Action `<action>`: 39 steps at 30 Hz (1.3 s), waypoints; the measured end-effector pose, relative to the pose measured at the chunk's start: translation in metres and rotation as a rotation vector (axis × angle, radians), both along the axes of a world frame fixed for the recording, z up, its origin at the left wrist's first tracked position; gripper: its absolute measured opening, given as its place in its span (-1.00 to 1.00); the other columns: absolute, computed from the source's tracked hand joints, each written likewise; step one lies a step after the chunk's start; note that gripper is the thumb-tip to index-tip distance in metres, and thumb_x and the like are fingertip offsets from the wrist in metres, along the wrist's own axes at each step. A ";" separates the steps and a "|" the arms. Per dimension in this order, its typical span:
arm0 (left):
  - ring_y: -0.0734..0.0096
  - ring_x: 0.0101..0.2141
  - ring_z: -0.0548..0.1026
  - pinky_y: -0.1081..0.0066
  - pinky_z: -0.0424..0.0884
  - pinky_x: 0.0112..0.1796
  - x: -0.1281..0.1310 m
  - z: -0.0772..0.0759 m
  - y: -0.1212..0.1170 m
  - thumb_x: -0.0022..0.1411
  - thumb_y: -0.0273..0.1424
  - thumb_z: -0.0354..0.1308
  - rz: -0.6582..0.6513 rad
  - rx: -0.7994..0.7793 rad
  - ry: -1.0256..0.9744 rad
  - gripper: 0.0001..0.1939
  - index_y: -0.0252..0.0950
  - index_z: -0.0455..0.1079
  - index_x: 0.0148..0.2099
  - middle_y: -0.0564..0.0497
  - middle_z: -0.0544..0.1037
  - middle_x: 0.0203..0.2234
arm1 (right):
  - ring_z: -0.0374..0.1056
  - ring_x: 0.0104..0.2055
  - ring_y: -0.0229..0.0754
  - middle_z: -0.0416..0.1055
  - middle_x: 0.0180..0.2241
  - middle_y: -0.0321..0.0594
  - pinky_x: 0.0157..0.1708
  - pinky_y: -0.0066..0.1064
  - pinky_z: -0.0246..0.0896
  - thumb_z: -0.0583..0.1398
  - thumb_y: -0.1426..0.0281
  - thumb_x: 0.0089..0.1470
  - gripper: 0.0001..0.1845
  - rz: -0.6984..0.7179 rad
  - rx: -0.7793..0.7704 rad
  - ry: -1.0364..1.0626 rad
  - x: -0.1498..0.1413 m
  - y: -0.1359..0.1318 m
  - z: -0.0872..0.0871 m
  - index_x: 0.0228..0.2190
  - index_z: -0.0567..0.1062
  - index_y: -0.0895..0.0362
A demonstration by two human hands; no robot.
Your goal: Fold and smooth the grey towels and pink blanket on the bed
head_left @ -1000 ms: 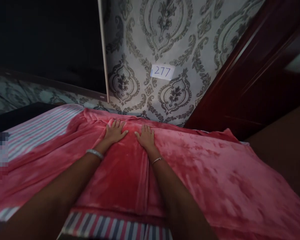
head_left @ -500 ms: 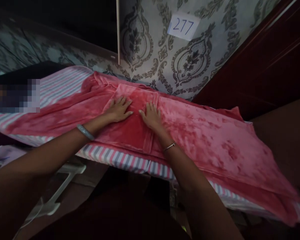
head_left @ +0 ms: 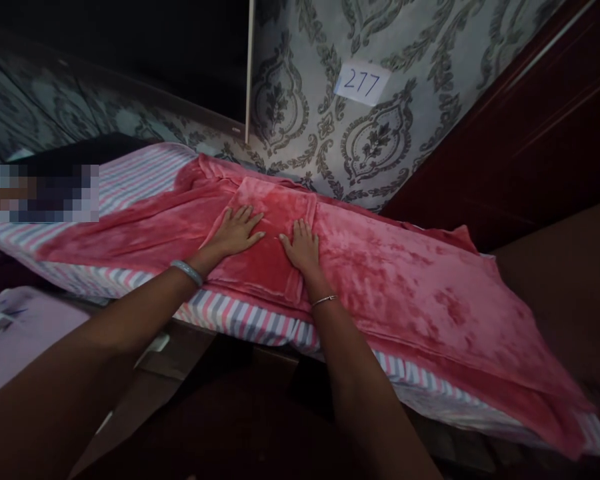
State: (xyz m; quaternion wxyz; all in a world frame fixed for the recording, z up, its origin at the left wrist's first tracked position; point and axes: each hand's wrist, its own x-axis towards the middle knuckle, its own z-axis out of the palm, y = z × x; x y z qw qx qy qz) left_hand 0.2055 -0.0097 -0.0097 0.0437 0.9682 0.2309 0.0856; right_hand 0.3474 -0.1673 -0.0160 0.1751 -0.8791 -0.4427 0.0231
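Observation:
A plush red-pink garment (head_left: pixel 420 293) lies spread along a surface covered with a striped sheet (head_left: pixel 250 323). On its middle sits a smooth rectangular patch of the same plush, which looks like a pocket or folded panel (head_left: pixel 265 267). My left hand (head_left: pixel 236 231) rests flat on the left part of this panel, fingers spread. Near the panel's right edge my right hand (head_left: pixel 303 247) lies flat too, palm down, its fingers pointing away from me. Both hands press on the fabric and grip nothing.
A dark television (head_left: pixel 130 60) hangs over the back left. Patterned wallpaper (head_left: pixel 380 140) bears a paper marked 277 (head_left: pixel 363 83). Dark red wooden furniture (head_left: pixel 505 133) stands at the back right. A blurred-out patch (head_left: pixel 45 193) covers something at the far left.
The view has shifted slightly, so the scene sits a little differently in the frame. Both hands stay flat on the panel, with hardly any movement over the fabric.

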 end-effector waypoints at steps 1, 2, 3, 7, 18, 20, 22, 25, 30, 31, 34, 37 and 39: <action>-0.02 0.46 -0.07 -0.16 -0.19 0.37 0.000 0.000 0.000 0.46 -0.05 -0.18 0.001 -0.001 -0.001 -0.29 -0.25 -0.01 0.52 -0.28 0.00 0.48 | -0.31 0.53 -0.02 -0.18 0.49 0.03 0.43 0.09 -0.31 -0.07 0.05 0.37 -0.21 0.001 0.002 0.001 0.000 0.000 0.001 0.42 0.04 0.24; -0.02 0.46 -0.08 -0.15 -0.19 0.37 0.000 0.000 0.001 0.46 -0.05 -0.18 0.001 -0.005 0.002 -0.29 -0.25 -0.01 0.52 -0.28 0.00 0.48 | -0.30 0.53 -0.02 -0.18 0.49 0.03 0.43 0.08 -0.30 -0.07 0.05 0.37 -0.22 0.003 0.005 0.002 0.000 0.000 0.002 0.42 0.04 0.24; -0.01 0.47 -0.09 -0.15 -0.20 0.37 0.000 0.001 0.002 0.46 -0.05 -0.19 0.000 -0.013 0.008 -0.29 -0.24 -0.03 0.52 -0.27 -0.02 0.48 | -0.29 0.53 -0.03 -0.18 0.49 0.02 0.43 0.07 -0.30 -0.07 0.06 0.37 -0.23 0.004 0.004 0.008 0.000 -0.001 0.004 0.43 0.04 0.23; -0.02 0.47 -0.15 -0.16 -0.23 0.37 0.002 0.014 0.006 0.47 -0.05 -0.19 -0.004 -0.103 0.085 -0.27 -0.25 -0.11 0.54 -0.25 -0.10 0.50 | -0.22 0.52 -0.03 -0.12 0.48 0.01 0.44 0.02 -0.25 -0.07 0.10 0.38 -0.26 -0.015 -0.020 0.072 -0.006 -0.007 0.018 0.42 0.06 0.22; -0.12 0.46 -0.12 -0.28 -0.25 0.36 -0.048 0.015 -0.064 0.46 -0.08 -0.14 0.069 -0.031 0.093 -0.33 -0.14 0.02 0.51 -0.14 -0.03 0.49 | -0.34 0.54 0.01 -0.21 0.49 0.01 0.45 0.10 -0.35 -0.03 -0.02 0.35 -0.15 0.113 -0.015 0.037 -0.079 -0.059 0.011 0.43 0.02 0.25; -0.09 0.47 -0.16 -0.30 -0.24 0.35 -0.052 0.010 -0.067 0.46 -0.06 -0.17 0.087 -0.037 0.114 -0.33 -0.11 -0.01 0.52 -0.11 -0.07 0.50 | -0.33 0.54 -0.01 -0.21 0.49 0.01 0.45 0.09 -0.37 -0.03 -0.02 0.35 -0.15 0.110 -0.026 0.041 -0.081 -0.062 0.005 0.43 0.02 0.25; -0.09 0.47 -0.15 -0.30 -0.23 0.35 -0.052 0.008 -0.067 0.46 -0.05 -0.16 0.089 -0.038 0.115 -0.33 -0.08 -0.02 0.52 -0.08 -0.08 0.50 | -0.34 0.54 -0.01 -0.22 0.49 0.01 0.45 0.08 -0.36 -0.03 -0.02 0.35 -0.15 0.108 -0.023 0.044 -0.081 -0.062 0.002 0.43 0.02 0.25; -0.09 0.47 -0.13 -0.30 -0.21 0.35 -0.052 0.010 -0.064 0.45 -0.06 -0.14 0.085 -0.031 0.116 -0.33 -0.08 0.00 0.51 -0.08 -0.08 0.50 | -0.33 0.54 0.00 -0.22 0.49 0.00 0.45 0.07 -0.33 -0.02 -0.04 0.34 -0.14 0.105 -0.018 0.052 -0.080 -0.060 0.003 0.43 0.04 0.23; -0.08 0.47 -0.17 -0.31 -0.15 0.34 -0.049 0.008 -0.058 0.43 -0.05 -0.16 0.102 -0.026 0.111 -0.30 -0.08 -0.04 0.52 -0.06 -0.11 0.51 | -0.34 0.54 -0.04 -0.23 0.49 -0.01 0.46 0.04 -0.35 -0.02 -0.08 0.33 -0.13 0.113 0.017 0.066 -0.080 -0.059 0.005 0.43 0.04 0.21; -0.08 0.47 -0.16 -0.32 -0.14 0.34 -0.048 0.007 -0.056 0.42 -0.05 -0.15 0.104 -0.020 0.106 -0.30 -0.07 -0.03 0.52 -0.05 -0.10 0.50 | -0.34 0.54 -0.04 -0.24 0.49 -0.01 0.46 0.05 -0.34 -0.02 -0.08 0.33 -0.12 0.113 0.025 0.073 -0.080 -0.059 0.004 0.43 0.04 0.21; -0.12 0.47 -0.13 -0.34 -0.12 0.33 -0.045 0.004 -0.053 0.40 -0.06 -0.13 0.112 -0.007 0.101 -0.30 -0.05 -0.01 0.51 -0.05 -0.09 0.50 | -0.34 0.54 -0.05 -0.23 0.49 -0.03 0.46 0.07 -0.34 -0.02 -0.10 0.32 -0.12 0.120 0.043 0.089 -0.079 -0.059 0.005 0.43 0.04 0.18; -0.12 0.46 -0.12 -0.33 -0.11 0.33 -0.044 0.005 -0.052 0.39 -0.07 -0.14 0.127 0.007 0.125 -0.29 -0.07 -0.03 0.52 -0.05 -0.12 0.50 | -0.34 0.54 -0.05 -0.21 0.49 -0.04 0.46 0.08 -0.34 -0.05 -0.09 0.34 -0.14 0.135 0.058 0.103 -0.079 -0.060 0.007 0.43 0.04 0.17; -0.11 0.47 -0.15 -0.31 -0.12 0.34 -0.044 0.006 -0.053 0.39 -0.08 -0.15 0.129 0.011 0.142 -0.28 -0.08 -0.04 0.52 -0.04 -0.13 0.50 | -0.35 0.54 -0.06 -0.21 0.49 -0.04 0.46 0.08 -0.34 -0.06 -0.10 0.34 -0.14 0.138 0.063 0.110 -0.079 -0.060 0.008 0.43 0.04 0.19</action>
